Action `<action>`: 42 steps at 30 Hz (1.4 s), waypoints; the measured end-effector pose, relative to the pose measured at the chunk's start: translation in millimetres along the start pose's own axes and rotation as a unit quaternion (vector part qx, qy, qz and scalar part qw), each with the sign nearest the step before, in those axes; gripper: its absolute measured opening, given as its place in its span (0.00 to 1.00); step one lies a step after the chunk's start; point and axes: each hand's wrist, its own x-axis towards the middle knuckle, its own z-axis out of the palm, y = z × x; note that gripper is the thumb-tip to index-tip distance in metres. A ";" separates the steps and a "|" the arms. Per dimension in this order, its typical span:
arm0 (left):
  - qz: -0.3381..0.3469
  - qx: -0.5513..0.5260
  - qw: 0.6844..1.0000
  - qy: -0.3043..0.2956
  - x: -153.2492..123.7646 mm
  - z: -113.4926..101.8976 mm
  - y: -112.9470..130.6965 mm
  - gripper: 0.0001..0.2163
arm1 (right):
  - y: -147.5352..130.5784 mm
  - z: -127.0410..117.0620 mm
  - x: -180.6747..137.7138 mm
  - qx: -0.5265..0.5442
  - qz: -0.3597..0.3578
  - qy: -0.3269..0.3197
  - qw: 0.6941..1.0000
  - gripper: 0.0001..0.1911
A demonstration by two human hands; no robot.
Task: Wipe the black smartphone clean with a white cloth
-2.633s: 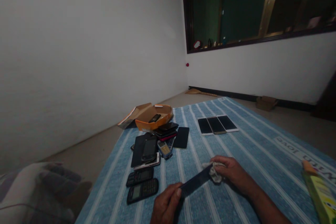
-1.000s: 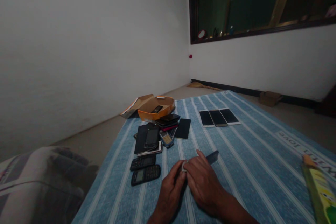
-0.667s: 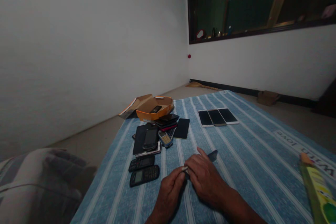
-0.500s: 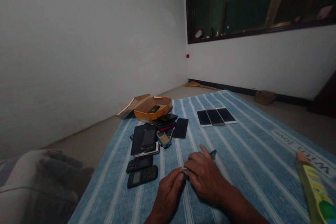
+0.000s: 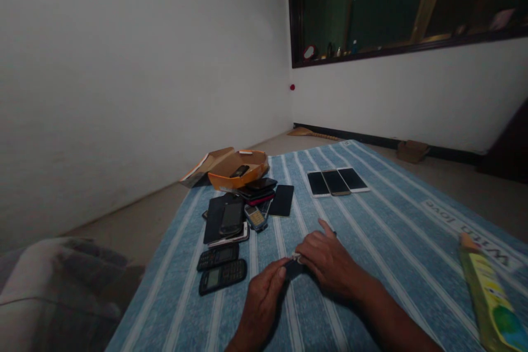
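Note:
Between my hands, low over the striped cloth, is a dark flat phone (image 5: 293,270), mostly covered by my fingers. My left hand (image 5: 263,292) pinches its left end between thumb and fingers. Lying over the phone's right part, my right hand (image 5: 330,261) presses down a small whitish scrap (image 5: 296,256), perhaps tissue or cloth; its index finger sticks out. Left of my hands sit two black keypad phones (image 5: 223,276), one behind the other. Farther back is a pile with a black smartphone (image 5: 231,216) and a blue-grey keypad phone (image 5: 256,216).
An open orange cardboard box (image 5: 229,181) with a phone inside stands at the far left. Three smartphones (image 5: 337,182) lie side by side at the back right. A bottle of yellow-green liquid (image 5: 490,297) lies near the right edge of the striped cloth (image 5: 396,242).
My right hand has slid slightly right along the phone with the whitish scrap, uncovering more of the dark surface near my left hand. The view has shifted a little.

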 end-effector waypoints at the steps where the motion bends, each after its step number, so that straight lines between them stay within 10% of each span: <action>1: -0.002 0.003 1.000 0.004 0.2 -0.4 1.1 0.19 | 3.7 -1.6 -0.7 0.000 0.003 0.004 1.000 0.09; 17: -0.028 0.030 0.999 0.004 2.5 -1.4 -5.5 0.22 | 50.7 -13.4 -11.9 0.216 0.122 0.076 0.966 0.14; 28: -0.037 0.032 0.999 0.003 3.3 -2.0 -5.9 0.24 | 10.8 10.8 0.8 -0.072 0.042 0.133 0.988 0.12; 42: -0.048 -0.028 0.998 0.039 1.9 1.9 -8.7 0.28 | -29.2 19.0 7.8 -0.043 0.019 0.098 0.994 0.08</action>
